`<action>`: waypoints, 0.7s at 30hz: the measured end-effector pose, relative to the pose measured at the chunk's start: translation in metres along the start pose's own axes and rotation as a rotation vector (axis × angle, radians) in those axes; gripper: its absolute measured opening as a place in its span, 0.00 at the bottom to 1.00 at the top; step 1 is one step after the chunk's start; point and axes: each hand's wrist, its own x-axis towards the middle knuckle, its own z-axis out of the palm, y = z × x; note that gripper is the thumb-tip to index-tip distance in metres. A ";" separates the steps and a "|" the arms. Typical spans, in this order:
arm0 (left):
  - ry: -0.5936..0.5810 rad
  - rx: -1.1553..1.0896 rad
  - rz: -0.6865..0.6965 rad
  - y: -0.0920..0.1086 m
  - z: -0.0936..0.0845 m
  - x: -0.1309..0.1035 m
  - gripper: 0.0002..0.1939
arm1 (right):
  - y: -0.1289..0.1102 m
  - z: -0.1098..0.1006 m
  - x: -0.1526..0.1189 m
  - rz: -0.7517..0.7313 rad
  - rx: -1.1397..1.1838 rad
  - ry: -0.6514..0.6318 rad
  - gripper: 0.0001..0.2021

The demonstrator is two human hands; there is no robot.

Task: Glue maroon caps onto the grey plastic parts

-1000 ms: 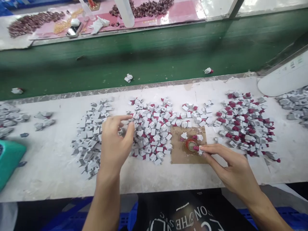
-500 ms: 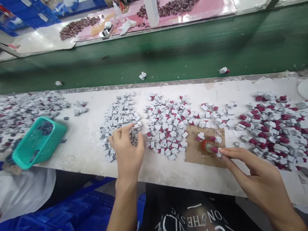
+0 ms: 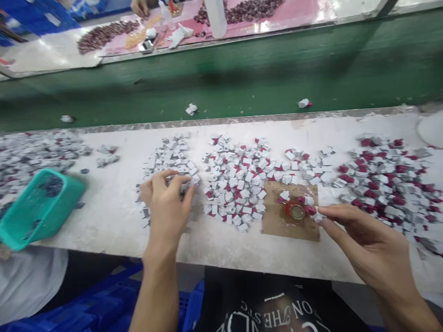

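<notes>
My right hand (image 3: 367,249) pinches a small grey-and-magenta plastic piece (image 3: 315,213) by its grey part, between thumb and forefinger. The magenta end points left, close beside a small round orange-red dish (image 3: 295,210) with a ridged rim. This dish sits on a brown cardboard square (image 3: 273,221) that has wet-looking patches. Two more grey-and-magenta pieces lie behind the dish. Over a pile of small grey blocks (image 3: 169,154) is my left hand (image 3: 168,203), its fingers curved and a little apart. No piece shows clearly between them.
A heap of grey-and-magenta pieces (image 3: 238,184) lies between my hands, another heap (image 3: 384,180) at the right. At the left stands a teal basket (image 3: 69,203) by more pieces. Beyond the white table runs a green belt (image 3: 224,87); across it, another person's hand (image 3: 140,8) shows.
My left hand has shifted left over the grey pile, its thumb now closer to the fingers. My right hand still pinches its piece by the dish. The whole view has shifted slightly.
</notes>
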 end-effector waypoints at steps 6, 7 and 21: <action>-0.080 -0.714 -0.063 0.056 0.003 -0.003 0.08 | -0.016 0.013 0.026 0.215 0.441 0.006 0.09; -0.132 -0.806 -0.074 0.067 0.006 -0.004 0.09 | -0.018 0.015 0.031 0.230 0.496 -0.013 0.09; -0.190 -0.966 -0.048 0.145 0.032 0.000 0.07 | -0.012 0.012 0.054 0.372 0.654 -0.093 0.13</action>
